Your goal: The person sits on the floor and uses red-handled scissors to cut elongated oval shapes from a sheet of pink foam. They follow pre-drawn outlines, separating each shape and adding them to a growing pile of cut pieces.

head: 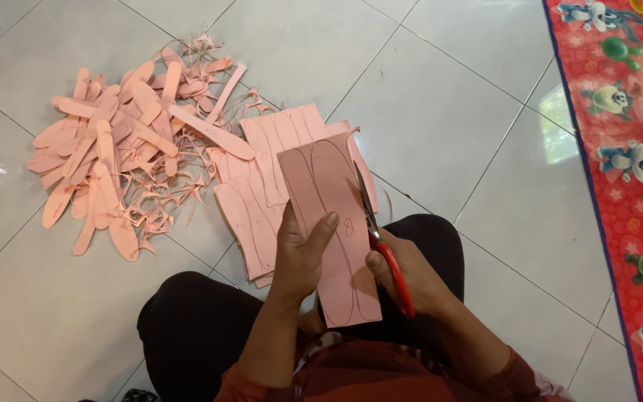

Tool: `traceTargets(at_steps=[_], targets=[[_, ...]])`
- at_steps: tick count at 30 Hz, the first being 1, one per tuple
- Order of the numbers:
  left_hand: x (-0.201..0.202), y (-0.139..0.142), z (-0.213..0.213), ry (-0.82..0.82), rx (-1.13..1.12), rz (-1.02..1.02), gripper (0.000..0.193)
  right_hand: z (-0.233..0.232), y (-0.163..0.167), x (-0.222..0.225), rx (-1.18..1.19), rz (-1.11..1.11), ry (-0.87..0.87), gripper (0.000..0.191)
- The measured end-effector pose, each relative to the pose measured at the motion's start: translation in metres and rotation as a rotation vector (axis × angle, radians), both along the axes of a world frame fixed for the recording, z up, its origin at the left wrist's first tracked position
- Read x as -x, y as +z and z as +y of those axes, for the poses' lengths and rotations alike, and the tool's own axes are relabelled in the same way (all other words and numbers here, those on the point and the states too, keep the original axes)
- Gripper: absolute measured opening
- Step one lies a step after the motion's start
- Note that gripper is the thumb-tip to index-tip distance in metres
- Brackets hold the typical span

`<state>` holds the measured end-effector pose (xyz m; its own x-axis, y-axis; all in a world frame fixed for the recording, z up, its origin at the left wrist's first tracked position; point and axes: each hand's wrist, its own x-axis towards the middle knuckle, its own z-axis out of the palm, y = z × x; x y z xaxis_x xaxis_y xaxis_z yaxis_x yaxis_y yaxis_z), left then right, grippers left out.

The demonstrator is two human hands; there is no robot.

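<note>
Your left hand (301,249) grips the pink rectangular card sheet with pencilled sole outlines (329,223), held above your dark-trousered lap. Your right hand (403,275) clasps the red-handled scissors (377,238), blades biting the sheet's right edge. Left of the sheet lies a heap of pink cut-out strips (113,156).

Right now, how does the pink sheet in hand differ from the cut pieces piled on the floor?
The held sheet is a whole rectangle with outlines drawn on it; the piled pieces are long rounded shapes, already cut out. The sheet is gripped by the left hand, scissors at its edge; the pieces lie loose. Both are pink.
</note>
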<state>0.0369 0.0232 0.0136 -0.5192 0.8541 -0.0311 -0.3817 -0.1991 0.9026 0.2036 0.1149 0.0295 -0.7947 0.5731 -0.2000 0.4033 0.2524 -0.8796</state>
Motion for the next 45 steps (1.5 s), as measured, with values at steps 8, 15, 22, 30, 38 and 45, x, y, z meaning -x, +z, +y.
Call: traceTargets(at_steps=[8, 15, 22, 30, 38, 45], targets=[[-0.002, 0.002, 0.0, -0.019, -0.002, -0.035, 0.048, -0.003, 0.003, 0.0, -0.033, 0.003, -0.051, 0.065], [0.0, 0.001, 0.0, -0.022, 0.016, -0.079, 0.05, -0.004, 0.003, -0.002, -0.064, -0.053, -0.117, 0.052], [0.002, -0.005, 0.001, -0.016, -0.041, -0.113, 0.047, -0.005, 0.005, -0.002, 0.068, -0.176, -0.176, 0.041], [0.001, -0.007, -0.001, -0.051, -0.007, 0.012, 0.041, 0.005, 0.012, 0.003, 0.036, -0.08, -0.094, 0.039], [0.001, -0.009, -0.001, -0.079, 0.016, -0.007, 0.035, 0.012, 0.014, 0.004, 0.06, 0.062, -0.004, 0.048], [0.0, -0.009, 0.0, -0.084, -0.004, -0.002, 0.036, 0.011, 0.014, 0.002, 0.046, -0.019, -0.096, 0.056]])
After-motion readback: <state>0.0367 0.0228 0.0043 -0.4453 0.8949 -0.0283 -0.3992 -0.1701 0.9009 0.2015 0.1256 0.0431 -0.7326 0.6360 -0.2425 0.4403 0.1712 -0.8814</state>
